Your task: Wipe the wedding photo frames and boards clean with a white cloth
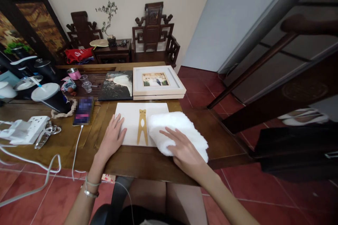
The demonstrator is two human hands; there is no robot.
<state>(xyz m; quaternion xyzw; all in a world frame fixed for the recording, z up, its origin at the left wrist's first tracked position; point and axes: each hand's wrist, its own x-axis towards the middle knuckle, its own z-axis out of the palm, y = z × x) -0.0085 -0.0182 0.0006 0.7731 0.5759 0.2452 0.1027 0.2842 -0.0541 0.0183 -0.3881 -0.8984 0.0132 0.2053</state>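
A white flat board [130, 116] with a gold clothespin-shaped piece [142, 127] lies face up on the wooden table [201, 122] in front of me. My left hand [112, 138] rests flat on the board's left edge, fingers stretched out. My right hand [185, 150] presses down on a fluffy white cloth [174, 127] that covers the board's right part, fingers extended over it.
Behind the board lie a white picture frame [157, 82] and a dark photo print [117, 85]. A phone [83, 111] on a cable, a power strip [24, 129], cups and kettles crowd the table's left. Carved chairs stand at the wall; a stair rail rises on the right.
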